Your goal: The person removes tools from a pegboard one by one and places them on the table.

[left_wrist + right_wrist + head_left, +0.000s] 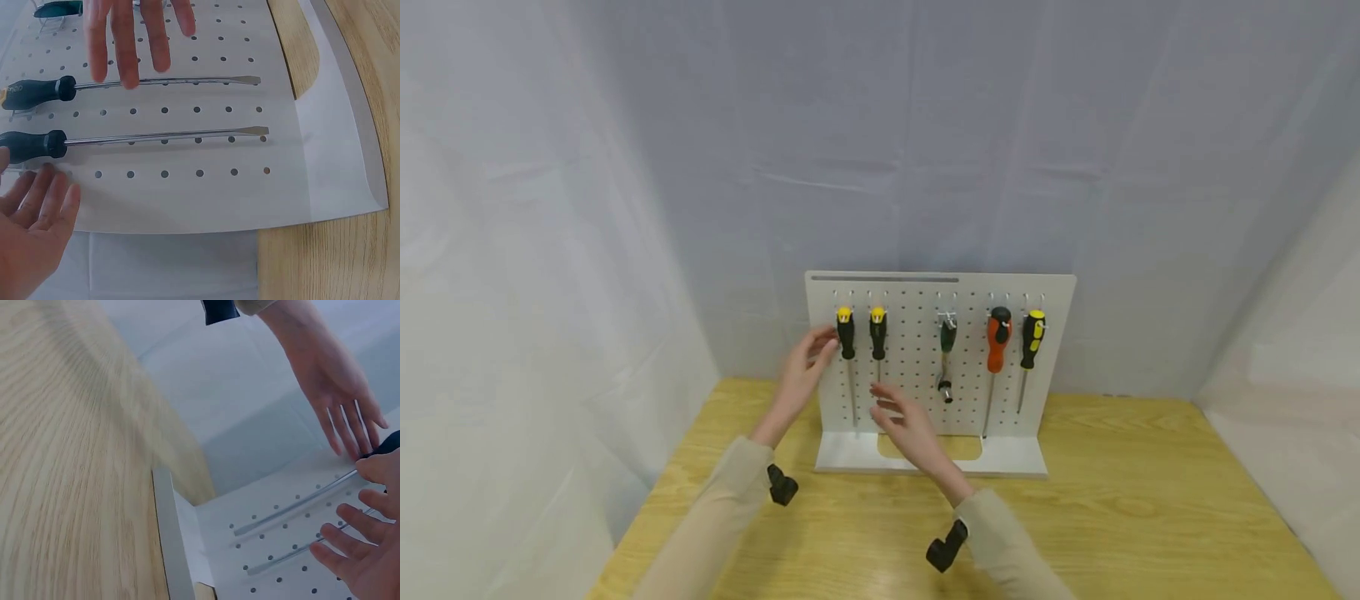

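Two flathead screwdrivers with black handles and yellow ends hang side by side on a white pegboard [913,321]. My left hand [800,375] is at the handle of the outer left screwdriver [846,340], its fingers extended along the outer side. In the left wrist view, those fingertips [45,178] lie right beside the handle, and the thumb tip overlaps its end. My right hand [912,427] is held in front of the board, fingers spread and holding nothing, and overlaps the shaft of the second screwdriver [878,340].
Farther right on the pegboard hang a green-handled ratchet wrench [947,337], an orange-and-black screwdriver [997,342] and a black-and-yellow screwdriver [1033,337]. The board's white base [1011,458] stands on a wooden table [1120,483]. Pale sheets [880,150] hang behind and at both sides.
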